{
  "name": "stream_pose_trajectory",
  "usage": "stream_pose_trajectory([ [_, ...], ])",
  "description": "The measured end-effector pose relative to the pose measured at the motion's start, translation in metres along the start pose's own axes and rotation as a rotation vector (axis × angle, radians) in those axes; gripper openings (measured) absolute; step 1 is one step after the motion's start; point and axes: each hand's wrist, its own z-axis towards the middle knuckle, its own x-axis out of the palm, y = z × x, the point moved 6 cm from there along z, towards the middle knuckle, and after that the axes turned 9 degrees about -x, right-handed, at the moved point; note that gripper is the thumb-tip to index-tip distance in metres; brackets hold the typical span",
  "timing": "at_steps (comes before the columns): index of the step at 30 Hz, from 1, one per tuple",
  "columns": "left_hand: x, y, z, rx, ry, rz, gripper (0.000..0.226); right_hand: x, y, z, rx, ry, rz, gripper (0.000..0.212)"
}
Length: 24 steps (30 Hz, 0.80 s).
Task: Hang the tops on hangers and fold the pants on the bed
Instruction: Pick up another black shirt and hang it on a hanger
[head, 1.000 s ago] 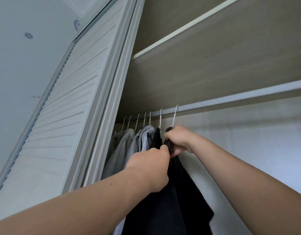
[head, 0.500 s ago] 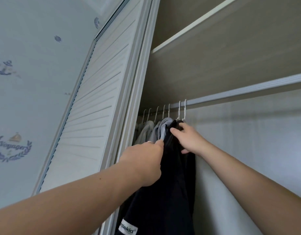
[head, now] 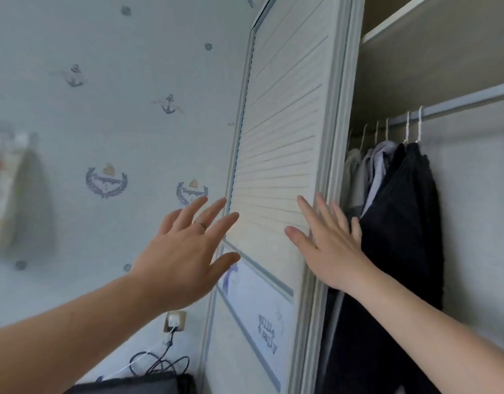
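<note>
Several tops hang on white hangers (head: 413,126) from the wardrobe rail (head: 467,102). The nearest one is a dark navy top (head: 401,211); grey and pale ones (head: 370,169) hang behind it to the left. My left hand (head: 185,248) is spread out in front of the wall and the louvred wardrobe door (head: 276,155), holding nothing. My right hand (head: 327,237) is also spread with straight fingers, at the door's right edge, just left of the dark top. Neither hand touches the clothes.
A wall with anchor-pattern wallpaper (head: 103,123) fills the left. A wall socket (head: 174,321) with a plug and dark cables (head: 160,362) sits low, above a dark object (head: 137,385). A wooden shelf (head: 432,46) runs above the rail.
Both hands have let go of the dark top and moved left and down, fingers now spread. The view has swung left toward the door and wall. The dark top hangs free.
</note>
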Motion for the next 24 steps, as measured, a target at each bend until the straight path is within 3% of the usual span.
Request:
stream_pose_trajectory([
  [8,-0.061,0.15,-0.196,-0.263,0.142,0.153,0.074,0.068,0.23,-0.072,-0.303,0.199,0.157,0.08],
  [16,-0.14,0.273,-0.439,-0.797,0.244,0.312,0.076,0.15,0.481,-0.162,-0.713,0.362,0.306,0.086],
  [24,-0.185,0.329,-0.669,-1.325,0.367,0.396,0.088,0.221,0.69,-0.276,-1.078,0.626,0.488,0.081],
])
